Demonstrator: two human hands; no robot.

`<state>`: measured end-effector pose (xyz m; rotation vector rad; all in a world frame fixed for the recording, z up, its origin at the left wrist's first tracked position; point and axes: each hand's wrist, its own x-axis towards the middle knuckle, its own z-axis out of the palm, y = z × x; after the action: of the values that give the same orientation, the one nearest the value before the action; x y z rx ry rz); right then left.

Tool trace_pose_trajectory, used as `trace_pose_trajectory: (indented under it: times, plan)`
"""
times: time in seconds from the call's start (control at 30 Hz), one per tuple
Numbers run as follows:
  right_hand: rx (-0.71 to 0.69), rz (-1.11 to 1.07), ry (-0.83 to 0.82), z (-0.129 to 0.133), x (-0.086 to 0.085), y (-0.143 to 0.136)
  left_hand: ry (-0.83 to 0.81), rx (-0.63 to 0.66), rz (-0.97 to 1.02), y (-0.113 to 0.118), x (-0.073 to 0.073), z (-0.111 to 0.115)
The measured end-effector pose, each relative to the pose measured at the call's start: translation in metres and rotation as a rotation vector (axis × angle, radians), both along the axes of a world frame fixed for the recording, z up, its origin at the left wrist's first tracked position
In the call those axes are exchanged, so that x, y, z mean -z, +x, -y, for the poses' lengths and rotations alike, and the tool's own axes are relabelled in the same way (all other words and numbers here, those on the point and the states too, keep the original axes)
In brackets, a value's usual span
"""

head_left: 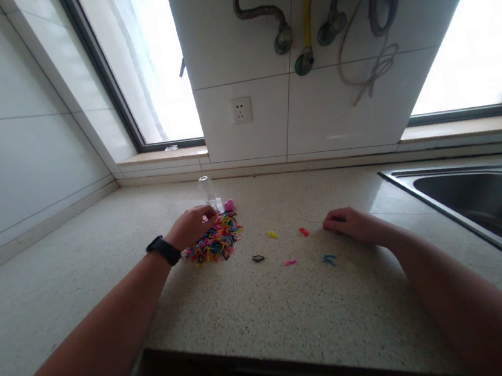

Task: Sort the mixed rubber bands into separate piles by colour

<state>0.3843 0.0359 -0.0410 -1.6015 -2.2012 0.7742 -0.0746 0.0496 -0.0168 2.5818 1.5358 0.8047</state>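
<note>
A heap of small multicoloured elastic bands (218,241) lies on the speckled counter. My left hand (195,224), with a dark watch on its wrist, is over the heap's upper left side. Its fingers are pinched together; whatever is between them is too small to make out. To the right of the heap, little groups of bands are sorted by colour: black (258,258), yellow (272,234), red (304,231), pink (290,262) and blue (329,259). My right hand (347,224) rests on the counter beside the red bands, fingers loosely bent and holding nothing visible.
A clear plastic bottle (206,188) stands behind the heap, near a pink round object (229,205). At the right, a steel sink (414,177) is set into the counter (248,316). Hoses (309,10) and a socket (242,110) are on the tiled wall behind.
</note>
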Motion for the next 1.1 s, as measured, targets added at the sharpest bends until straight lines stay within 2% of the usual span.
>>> trace_pose_trajectory:
  times: [0.13, 0.23, 0.43, 0.53, 0.63, 0.8, 1.1]
  plan:
    - [0.001, -0.001, 0.011, 0.000, -0.001, 0.000, 0.013, -0.016, 0.069, 0.007, -0.006, 0.005]
    - [-0.004, -0.001, 0.013, 0.001, -0.001, -0.001, 0.008, 0.003, 0.122, 0.022, -0.011, 0.013]
    - [0.006, -0.010, 0.000, -0.001, 0.000, 0.000, -0.062, 0.199, 0.142, 0.084, -0.018, 0.055]
    - [-0.011, -0.011, 0.013, -0.002, 0.001, 0.000, -0.107, 0.297, 0.107, 0.113, -0.014, 0.079]
    - [-0.015, 0.000, 0.026, -0.001, 0.000, -0.001, -0.107, 0.338, 0.054, 0.131, -0.005, 0.094]
    - [-0.005, 0.032, 0.045, 0.001, -0.002, -0.003, -0.040, 0.328, -0.029, 0.143, 0.009, 0.103]
    - [0.006, 0.027, 0.049, 0.003, -0.004, -0.004, 0.056, 0.347, -0.097, 0.143, 0.009, 0.109]
